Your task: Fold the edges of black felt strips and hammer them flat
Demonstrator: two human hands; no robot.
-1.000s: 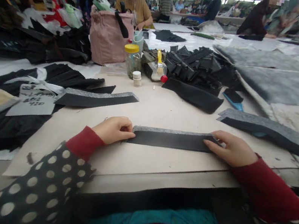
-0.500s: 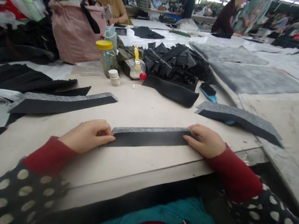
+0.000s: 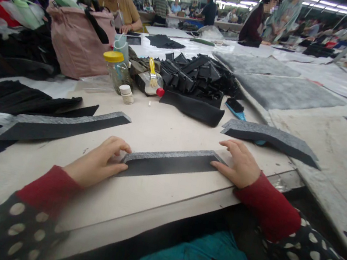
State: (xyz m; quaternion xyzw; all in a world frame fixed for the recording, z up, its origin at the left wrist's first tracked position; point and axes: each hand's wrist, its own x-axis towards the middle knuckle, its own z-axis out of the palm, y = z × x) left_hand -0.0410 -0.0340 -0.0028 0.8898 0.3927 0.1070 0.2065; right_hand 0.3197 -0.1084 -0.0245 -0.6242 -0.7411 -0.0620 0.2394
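Observation:
A long black fabric strip [image 3: 171, 164] with a grey felt edge lies flat near the front edge of the pale table [image 3: 173, 130]. My left hand [image 3: 97, 164] rests at its left end, fingers curled down with the tips pressing on the strip. At the strip's right end, my right hand [image 3: 239, 164] has its fingers stretched flat on the cloth. Both sleeves are red under dotted black cuffs.
Similar strips lie at the left [image 3: 61, 124] and at the right [image 3: 268, 138]. Behind stand a yellow-lidded jar [image 3: 116, 68], a small white pot [image 3: 127, 94], a glue bottle with brush [image 3: 150, 82], a heap of black pieces [image 3: 198, 78] and a pink bag [image 3: 77, 40]. Other people work at far tables.
The view has swung to the right, so the strip sits tilted in the picture. My left hand's fingers have loosened from a pinch and now lie on the strip's end.

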